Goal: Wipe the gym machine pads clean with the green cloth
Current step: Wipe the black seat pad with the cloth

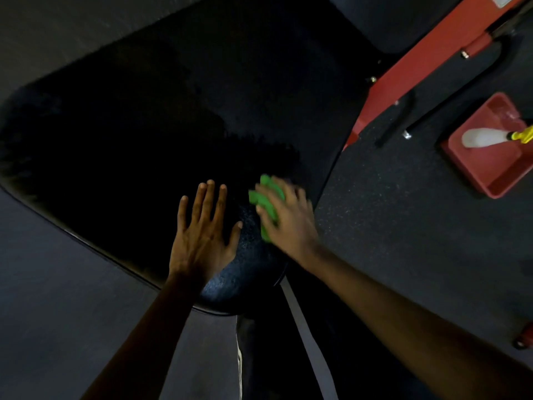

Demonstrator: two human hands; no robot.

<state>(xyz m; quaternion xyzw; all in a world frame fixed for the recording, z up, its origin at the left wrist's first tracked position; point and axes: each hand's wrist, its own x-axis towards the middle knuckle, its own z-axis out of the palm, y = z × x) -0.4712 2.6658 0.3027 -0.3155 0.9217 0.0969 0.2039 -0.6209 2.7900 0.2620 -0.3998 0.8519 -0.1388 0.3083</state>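
A large black gym machine pad (138, 134) fills the middle and left of the head view, running up towards the top right. My left hand (202, 235) lies flat on its near end with the fingers straight and spread. Just to the right, my right hand (288, 217) covers a bunched green cloth (264, 199) and grips it against the pad near its right edge. The right hand and the cloth look blurred. Much of the cloth is hidden under that hand.
The machine's red frame (427, 62) slants across the upper right. On the speckled black floor at right stands a red tray (490, 166) holding a white spray bottle (484, 138) with a yellow nozzle. A second dark pad (403, 18) shows at the top.
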